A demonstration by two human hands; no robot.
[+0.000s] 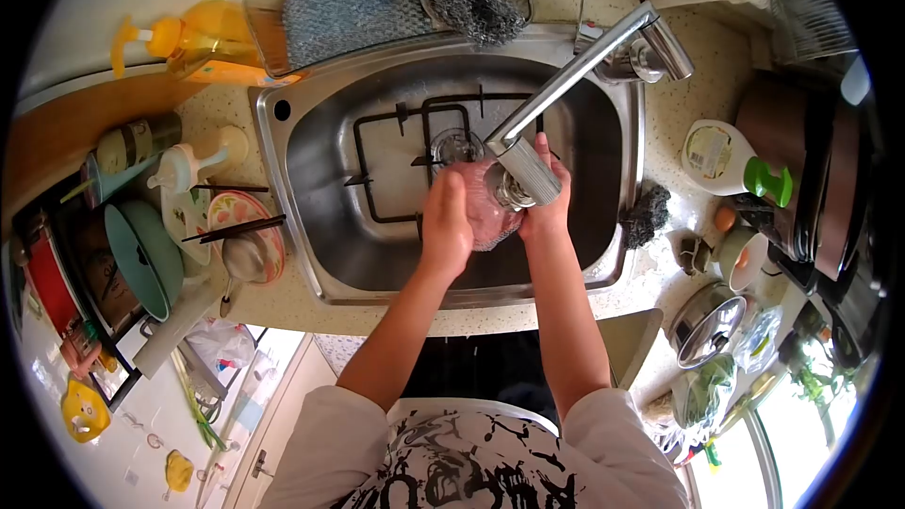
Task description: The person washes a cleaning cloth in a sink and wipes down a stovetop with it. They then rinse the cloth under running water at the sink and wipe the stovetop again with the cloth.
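Over the sink (pixel 316 254), both my hands are under the faucet (pixel 575 66). Between them is a wet, shiny pinkish round thing (pixel 485 221); its exact kind is unclear under the water. My left hand (pixel 446 226) grips its left side, thumb on top and the other fingers hidden. My right hand (pixel 550 193) holds its right side, with fingers pointing up and partly covered by the faucet head. A black stove grate (pixel 372 219) lies on the sink bottom, beyond and left of my hands, near the drain strainer (pixel 457 146).
Behind the sink stands a wire rack (pixel 386 42) with a grey cloth (pixel 353 14) and steel wool (pixel 471 5). Left are a yellow soap bottle (pixel 207 33), a patterned plate (pixel 269 259) and chopsticks (pixel 250 227). Right are dark steel wool (pixel 647 217), a white bottle (pixel 716 157) and a pot lid (pixel 707 325).
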